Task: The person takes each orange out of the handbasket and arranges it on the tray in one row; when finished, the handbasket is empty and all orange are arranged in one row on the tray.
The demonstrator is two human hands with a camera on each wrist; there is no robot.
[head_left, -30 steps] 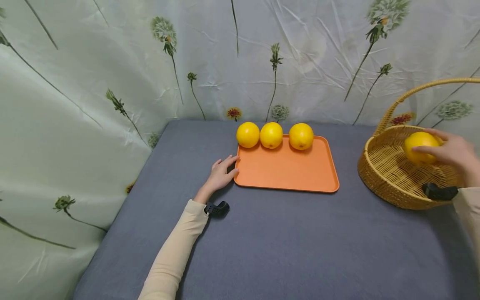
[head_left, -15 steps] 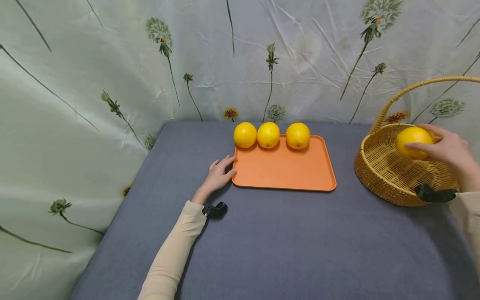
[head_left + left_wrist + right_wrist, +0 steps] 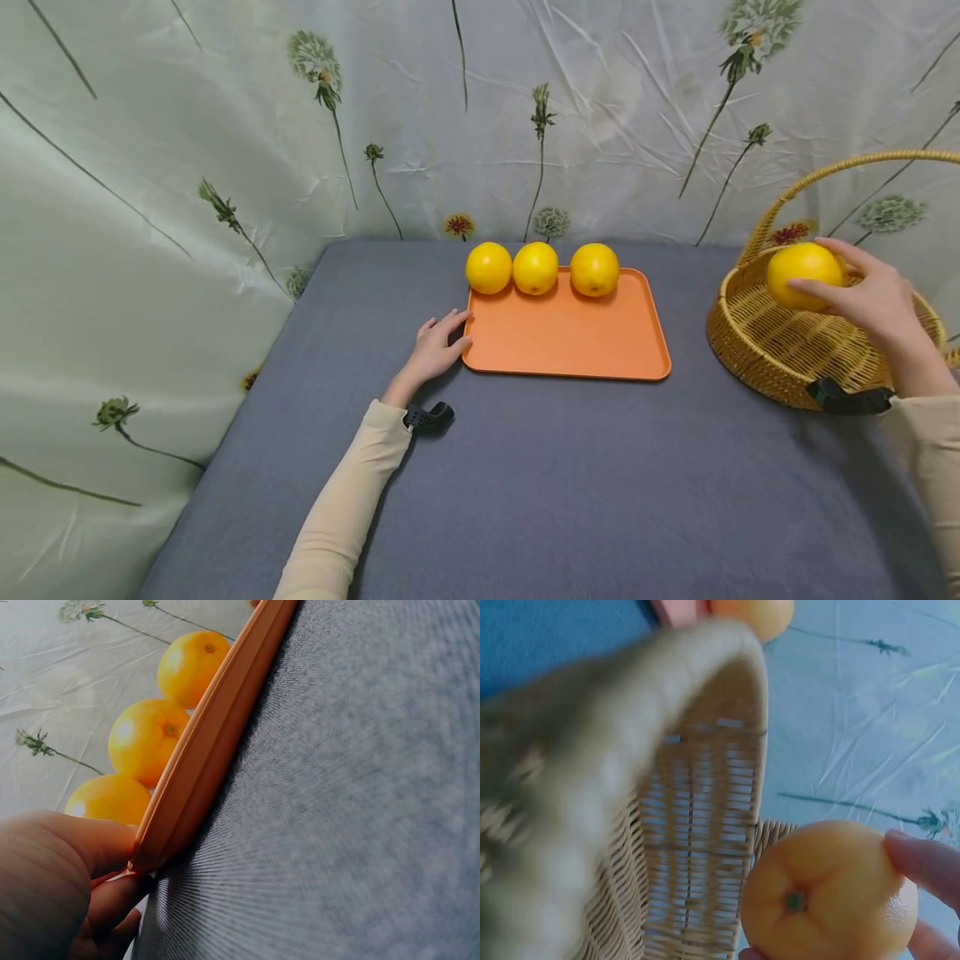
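My right hand (image 3: 873,292) grips an orange (image 3: 804,276) between thumb and fingers above the wicker basket (image 3: 787,367) at the right. In the right wrist view, this orange (image 3: 829,889) shows its stem end towards the camera, beside the basket's wall. At the left short edge of the orange tray (image 3: 566,337) lies my left hand (image 3: 433,348), its thumb and fingertips touching the rim. Three more oranges sit in a row along the tray's back edge: a left one (image 3: 489,268), a middle one (image 3: 536,268) and, slightly apart, a right one (image 3: 595,270).
The basket's tall handle (image 3: 825,179) arches above its far side. Grey cloth (image 3: 570,483) covers the table. A flower-printed curtain (image 3: 420,100) hangs behind and to the left of it.
My right hand has lifted the orange and moved it left, from inside the basket to above it. The left hand stays at the tray's edge. The head view has shifted slightly.
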